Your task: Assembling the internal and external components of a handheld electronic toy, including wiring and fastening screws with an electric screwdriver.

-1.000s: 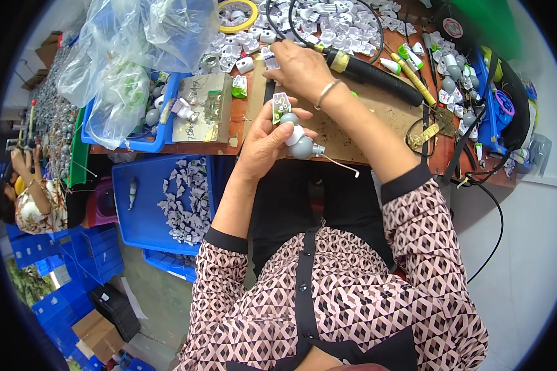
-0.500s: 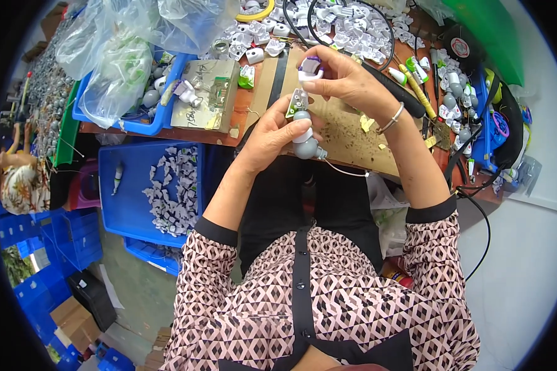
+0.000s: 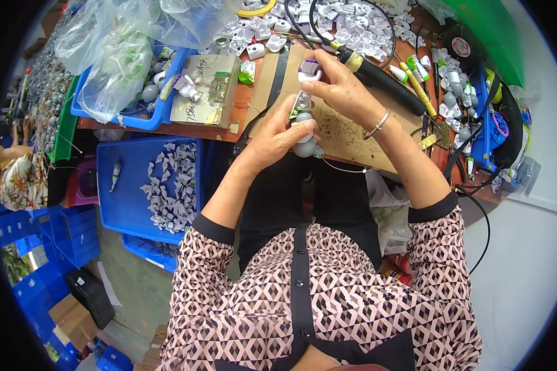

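- Head view, hands: the left hand (image 3: 277, 137) is closed around a small grey motor-like part (image 3: 304, 147), thumb on top. The right hand (image 3: 342, 88) is pinched shut on a white plastic housing (image 3: 308, 72) with a purple end, held directly above the grey part and touching the small white-and-green piece (image 3: 301, 104) between them.
- Head view, position: the assembly is held in the air just over the near edge of the tabletop (image 3: 346, 133), on the near side of the black soldering iron (image 3: 377, 74).
- Risk, dropping: both grips are fingertip grips; a slip would likely send the part off the tabletop edge into the lap or into the blue bin (image 3: 130, 204) left of the assembly.
- Risk, wire: a thin wire (image 3: 340, 168) trails from the grey part toward the right; it could snag on the tabletop edge and pull loose.
- Risk, heat: the soldering iron lies just beyond the right hand; whether it is hot cannot be told, but a backward wrist move could contact it.
- Risk, misalignment: forcing the housing on tilted could jam or crack it.
- Risk, mixing: loose white parts (image 3: 359, 25) lie beyond the iron; a dropped piece would be hard to tell apart.
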`<state>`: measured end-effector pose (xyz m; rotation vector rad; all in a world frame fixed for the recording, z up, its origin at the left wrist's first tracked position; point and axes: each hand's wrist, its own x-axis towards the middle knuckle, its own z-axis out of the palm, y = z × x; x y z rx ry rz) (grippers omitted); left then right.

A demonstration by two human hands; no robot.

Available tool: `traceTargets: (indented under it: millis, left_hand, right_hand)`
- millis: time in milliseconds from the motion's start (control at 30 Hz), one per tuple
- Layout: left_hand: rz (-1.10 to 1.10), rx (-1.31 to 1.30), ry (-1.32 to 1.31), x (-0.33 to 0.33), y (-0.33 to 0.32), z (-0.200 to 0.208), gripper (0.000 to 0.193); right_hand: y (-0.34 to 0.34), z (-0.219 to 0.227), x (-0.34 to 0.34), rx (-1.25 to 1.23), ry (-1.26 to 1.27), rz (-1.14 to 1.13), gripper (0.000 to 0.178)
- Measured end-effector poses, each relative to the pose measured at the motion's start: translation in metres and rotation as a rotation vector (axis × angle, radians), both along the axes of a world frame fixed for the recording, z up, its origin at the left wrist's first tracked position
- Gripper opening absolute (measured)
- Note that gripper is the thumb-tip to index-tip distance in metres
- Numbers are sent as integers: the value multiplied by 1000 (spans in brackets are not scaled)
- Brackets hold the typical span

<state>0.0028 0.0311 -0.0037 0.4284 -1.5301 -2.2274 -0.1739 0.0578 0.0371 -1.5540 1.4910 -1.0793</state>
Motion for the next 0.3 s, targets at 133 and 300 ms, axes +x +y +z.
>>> traceTargets:
  millis: [133,300]
  left_hand:
    - [15,53,-1,5,-3,0,40]
    - [-23,192,36,3,-6,0,43]
  right_hand:
    - [9,15,7,128,-162,-86,27]
    - [30,0,-9,387,-319,-79,32]
